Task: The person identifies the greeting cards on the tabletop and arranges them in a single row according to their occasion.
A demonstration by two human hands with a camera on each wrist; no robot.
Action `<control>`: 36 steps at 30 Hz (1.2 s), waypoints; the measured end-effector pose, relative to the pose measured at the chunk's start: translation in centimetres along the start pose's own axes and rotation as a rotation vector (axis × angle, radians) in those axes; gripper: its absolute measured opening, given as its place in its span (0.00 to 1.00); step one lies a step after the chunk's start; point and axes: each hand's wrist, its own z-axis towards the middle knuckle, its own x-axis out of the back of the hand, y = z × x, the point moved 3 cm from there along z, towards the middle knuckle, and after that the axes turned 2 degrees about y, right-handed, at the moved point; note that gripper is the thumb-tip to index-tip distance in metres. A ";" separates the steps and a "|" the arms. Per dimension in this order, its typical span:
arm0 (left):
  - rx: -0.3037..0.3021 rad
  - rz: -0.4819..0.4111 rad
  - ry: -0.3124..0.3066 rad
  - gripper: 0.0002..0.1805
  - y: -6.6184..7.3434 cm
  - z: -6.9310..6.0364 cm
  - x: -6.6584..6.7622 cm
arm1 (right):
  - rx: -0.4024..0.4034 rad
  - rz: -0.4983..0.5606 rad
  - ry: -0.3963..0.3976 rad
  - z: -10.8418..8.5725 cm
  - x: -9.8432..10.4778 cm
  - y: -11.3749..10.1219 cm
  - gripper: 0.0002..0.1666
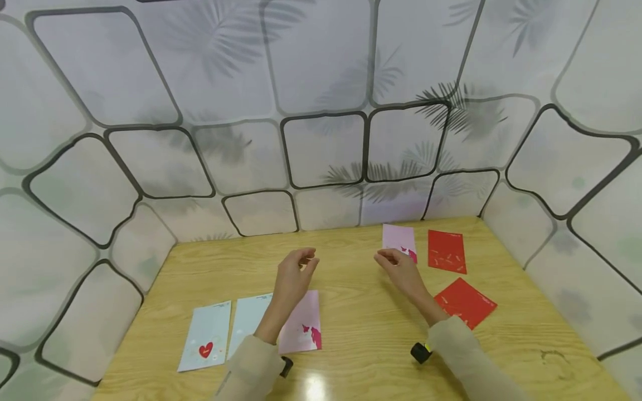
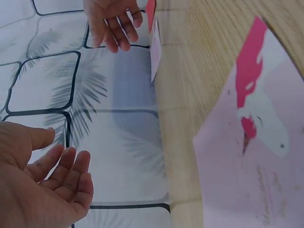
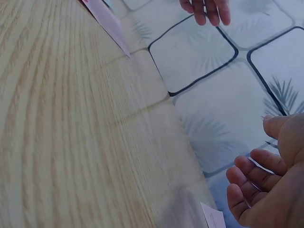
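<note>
My left hand (image 1: 295, 273) hovers above the table with its fingers loosely curled and holds nothing. Under its forearm lies a pink paper card (image 1: 306, 317); the left wrist view shows a unicorn print on this pink card (image 2: 247, 166). Also empty, my right hand (image 1: 403, 273) is raised, fingers loosely bent, just in front of another pink card (image 1: 398, 235), part of which it hides. To the left lie two light blue cards, one with a red heart (image 1: 205, 337), the other (image 1: 248, 320) partly covered by the left arm.
At the right, one red card (image 1: 446, 252) lies beside the far pink card, and a second red card (image 1: 466, 301) sits turned at an angle, partly behind the right forearm. A patterned fabric wall (image 1: 326, 150) encloses the wooden table (image 1: 361, 312) at the back and sides.
</note>
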 end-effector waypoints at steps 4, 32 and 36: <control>-0.020 -0.015 -0.006 0.14 0.6 0.5 -0.7 | 0.001 -0.005 -0.009 0.0 1.1 0.1 0.30; 0.102 -0.111 -0.092 0.18 0.7 4.3 -8.8 | -0.152 -0.161 0.007 3.7 6.1 3.8 0.34; 0.136 -0.123 -0.106 0.19 0.3 4.5 -10.4 | -0.152 -0.203 -0.002 4.5 6.3 4.2 0.34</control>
